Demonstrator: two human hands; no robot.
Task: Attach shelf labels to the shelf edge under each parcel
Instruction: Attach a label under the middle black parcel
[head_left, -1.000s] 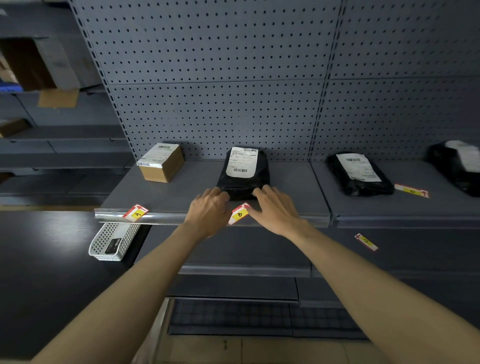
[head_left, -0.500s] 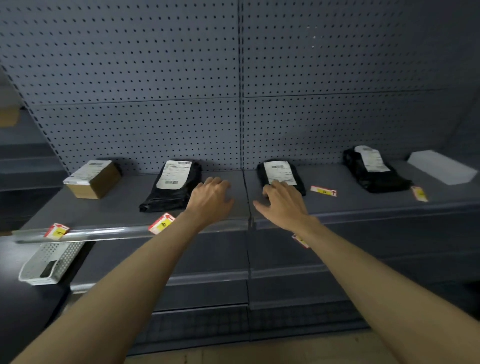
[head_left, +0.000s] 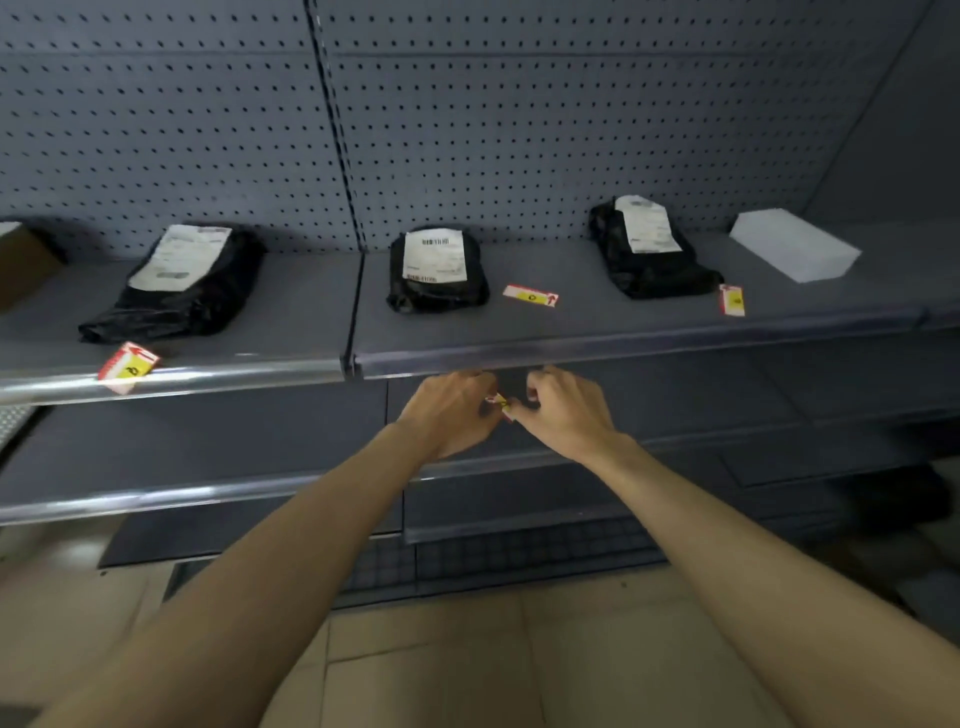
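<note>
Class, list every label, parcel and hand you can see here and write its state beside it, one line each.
Left label: resting on the shelf edge, tilted.
Middle label: loose, flat on the shelf.
Right label: loose beside the right parcel.
Held label: pinched between both hands, below the edge.
Left hand: shut on it.
Right hand: shut on it.
Middle parcel: lying flat, unlabelled below.

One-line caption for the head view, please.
Both hands pinch a label below the shelf edge, under the middle parcel.
</note>
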